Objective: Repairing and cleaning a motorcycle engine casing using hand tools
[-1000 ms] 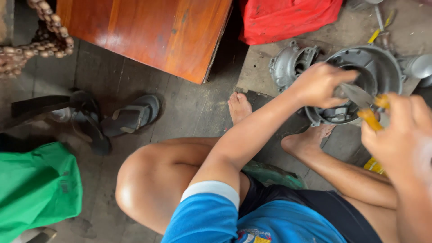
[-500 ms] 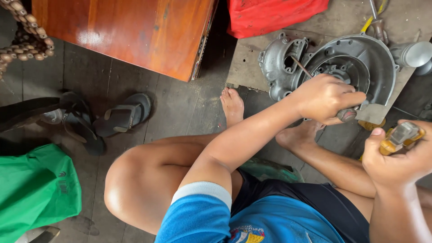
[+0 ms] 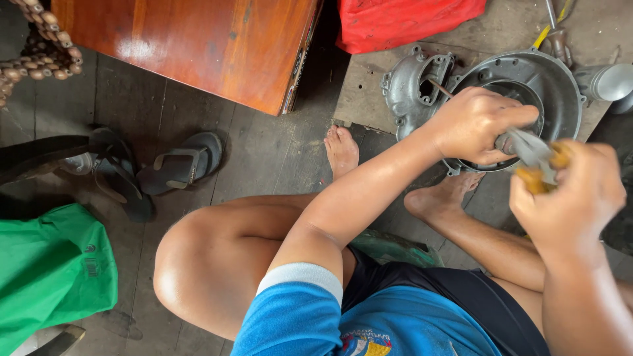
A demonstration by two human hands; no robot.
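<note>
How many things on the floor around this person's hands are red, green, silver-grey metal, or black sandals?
Red bag: 1
Green bags: 1
Silver-grey metal castings: 2, the round housing and the smaller casting
Black sandals: 2, and
Total: 6

Pump housing — dull grey cast metal, darker inside the bowl. Pliers — yellow-orange grips, grey steel nose. Cloth at top, bright red. Bag lower left, vivid green with a small dark printed patch. Cabinet, glossy reddish-brown wood with streaked grain. Sandals, dark grey. Shirt, blue, sleeve edged with a white band; shorts, black. Floor, weathered grey planks.
</note>
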